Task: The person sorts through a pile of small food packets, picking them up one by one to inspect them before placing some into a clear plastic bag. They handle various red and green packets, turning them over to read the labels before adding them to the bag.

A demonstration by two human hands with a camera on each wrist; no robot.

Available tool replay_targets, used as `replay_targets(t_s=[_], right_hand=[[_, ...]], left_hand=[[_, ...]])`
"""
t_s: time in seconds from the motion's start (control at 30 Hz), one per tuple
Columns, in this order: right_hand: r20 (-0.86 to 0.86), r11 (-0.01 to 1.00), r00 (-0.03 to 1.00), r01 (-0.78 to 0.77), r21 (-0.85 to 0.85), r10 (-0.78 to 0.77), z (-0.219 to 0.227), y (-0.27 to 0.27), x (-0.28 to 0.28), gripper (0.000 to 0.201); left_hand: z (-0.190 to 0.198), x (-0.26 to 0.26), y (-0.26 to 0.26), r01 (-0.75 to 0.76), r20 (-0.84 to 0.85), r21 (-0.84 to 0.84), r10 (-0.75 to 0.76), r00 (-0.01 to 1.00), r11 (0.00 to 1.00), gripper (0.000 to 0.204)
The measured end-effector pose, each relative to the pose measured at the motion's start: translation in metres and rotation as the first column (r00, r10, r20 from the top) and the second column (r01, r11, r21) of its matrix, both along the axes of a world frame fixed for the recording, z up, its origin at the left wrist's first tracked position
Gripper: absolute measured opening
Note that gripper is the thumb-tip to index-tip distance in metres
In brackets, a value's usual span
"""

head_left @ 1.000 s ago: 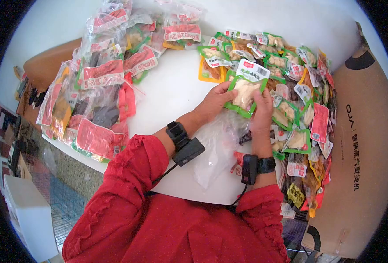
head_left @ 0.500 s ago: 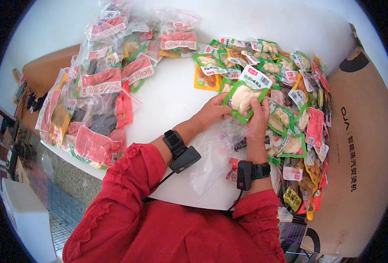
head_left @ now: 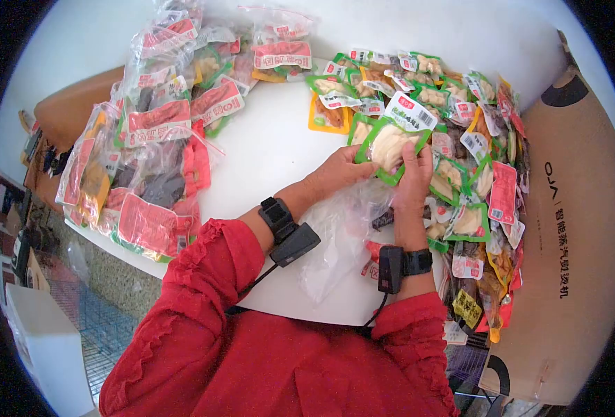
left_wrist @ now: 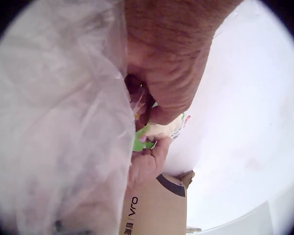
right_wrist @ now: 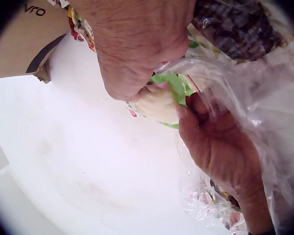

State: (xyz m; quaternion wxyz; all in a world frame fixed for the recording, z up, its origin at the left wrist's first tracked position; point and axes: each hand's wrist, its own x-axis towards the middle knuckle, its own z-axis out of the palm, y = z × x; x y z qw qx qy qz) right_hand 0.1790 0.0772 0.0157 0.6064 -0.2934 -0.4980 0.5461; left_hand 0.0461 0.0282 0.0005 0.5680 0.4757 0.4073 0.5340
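Both hands hold a green-edged snack packet [head_left: 389,146] with pale, plump food showing through its clear window and a white barcoded label at its top. My left hand [head_left: 343,170] pinches the packet's lower left edge between thumb and fingers. On the lower right side, my right hand [head_left: 413,182] grips it with the thumb over the front. A crumpled clear plastic bag [head_left: 339,240] lies below the hands and fills one side of the left wrist view. Close up in the right wrist view, the packet [right_wrist: 159,105] sits between both hands.
A heap of small snack packets [head_left: 471,215] covers the right side of the white table [head_left: 266,153]. Clear zip bags [head_left: 158,125] filled with red-labelled packets are piled at the left. A large cardboard box [head_left: 558,243] stands right of the heap.
The packet stays in both hands and shifts slightly, its label tilting a little. The whole head view moves a little; the piles stay as they were.
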Motion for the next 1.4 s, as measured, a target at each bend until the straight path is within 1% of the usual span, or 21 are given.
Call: replay_targets(t_s=[0.1,0.13,0.2,0.3,0.43,0.5,0.57,0.6,0.67,0.7,0.73,0.77,0.83,0.9,0.93,0.97,1.0,1.1,1.23,1.33,1.4], right_hand=[[0.085,0.999,0.996,0.039,-0.004,-0.039,-0.002,0.002,0.002,0.017],[0.08,0.999,0.996,0.045,0.004,-0.045,-0.002,0.002,0.003,0.017],[-0.014,0.999,0.999,-0.037,-0.038,0.036,-0.001,0.002,0.003,0.02],[-0.055,0.999,0.997,-0.051,-0.018,0.05,-0.012,0.011,0.005,0.025],[-0.041,0.999,0.999,-0.035,-0.017,0.034,-0.01,0.008,0.001,0.029],[0.029,0.997,0.998,0.053,0.051,-0.054,-0.004,0.003,-0.003,0.033],[0.059,0.997,0.998,-0.013,0.071,0.009,-0.002,0.002,-0.004,0.035],[0.093,0.993,0.993,-0.079,0.085,0.071,-0.001,0.0,-0.004,0.038],[0.126,0.982,0.985,-0.133,0.132,0.117,0.002,-0.004,-0.007,0.038],[0.162,0.966,0.974,-0.187,0.18,0.158,0.003,-0.005,-0.007,0.039],[0.162,0.966,0.974,-0.187,0.179,0.158,0.003,-0.006,-0.006,0.039],[0.197,0.974,0.965,-0.198,0.106,0.175,0.003,-0.007,-0.004,0.039],[0.23,0.978,0.954,-0.204,0.03,0.192,-0.001,-0.004,0.0,0.038],[0.059,0.982,0.987,-0.143,-0.126,0.151,-0.007,0.002,0.001,0.036],[0.059,0.982,0.987,-0.139,-0.128,0.148,-0.006,0.002,0.001,0.036],[-0.057,0.975,0.985,-0.169,-0.143,0.162,-0.006,0.0,0.002,0.034],[-0.172,0.968,0.97,-0.2,-0.153,0.174,-0.002,-0.002,0.002,0.033],[-0.234,0.958,0.969,-0.136,-0.251,0.076,0.006,-0.007,-0.001,0.032],[-0.233,0.955,0.969,-0.147,-0.259,0.086,0.006,-0.004,0.002,0.028],[-0.32,0.954,0.939,-0.204,-0.219,0.127,0.001,0.001,0.002,0.027],[-0.36,0.953,0.915,-0.253,-0.165,0.181,-0.003,0.003,0.002,0.032]], left_hand=[[0.004,0.003,-0.004,-0.01,-0.043,0.06,0.013,0.999,0.998,0.019],[0.003,0.005,-0.004,-0.028,0.0,0.052,0.028,1.0,0.998,0.019],[-0.001,0.006,-0.001,-0.038,0.037,0.053,0.036,0.999,0.998,0.02],[-0.004,0.004,0.002,-0.009,-0.035,0.067,0.011,0.999,0.998,0.021],[0.004,0.005,-0.003,-0.156,-0.053,0.084,0.161,0.986,0.984,0.024],[0.002,0.005,-0.003,-0.216,-0.063,0.115,0.224,0.973,0.97,0.026],[-0.001,0.009,-0.002,-0.353,0.003,0.277,0.366,0.931,0.894,0.038],[-0.001,0.01,-0.002,-0.353,0.001,0.277,0.367,0.93,0.894,0.038],[-0.003,0.01,-0.002,-0.324,-0.35,0.426,0.485,0.802,0.844,0.05],[0.0,0.012,-0.005,-0.325,-0.35,0.425,0.484,0.802,0.845,0.05],[0.004,0.014,-0.008,-0.245,-0.412,0.461,0.45,0.792,0.853,0.054],[0.008,0.015,-0.011,-0.163,-0.473,0.49,0.418,0.776,0.857,0.057],[0.004,0.014,-0.009,-0.131,-0.472,0.478,0.38,0.795,0.869,0.055],[-0.001,0.012,-0.005,-0.095,-0.473,0.464,0.337,0.814,0.88,0.053],[-0.004,0.01,-0.002,-0.166,-0.393,0.41,0.337,0.855,0.897,0.046],[-0.007,0.009,0.001,-0.23,-0.31,0.347,0.342,0.887,0.909,0.038],[-0.008,0.009,0.002,-0.264,-0.1,0.266,0.299,0.949,0.927,0.022],[-0.005,0.005,0.004,-0.259,0.013,0.215,0.263,0.965,0.942,0.017],[0.003,0.006,-0.002,-0.211,0.001,0.177,0.215,0.977,0.961,0.018],[0.006,0.008,-0.003,-0.224,0.028,0.126,0.222,0.975,0.966,0.018],[0.005,0.008,-0.002,-0.153,0.078,0.136,0.144,0.987,0.979,0.018]])
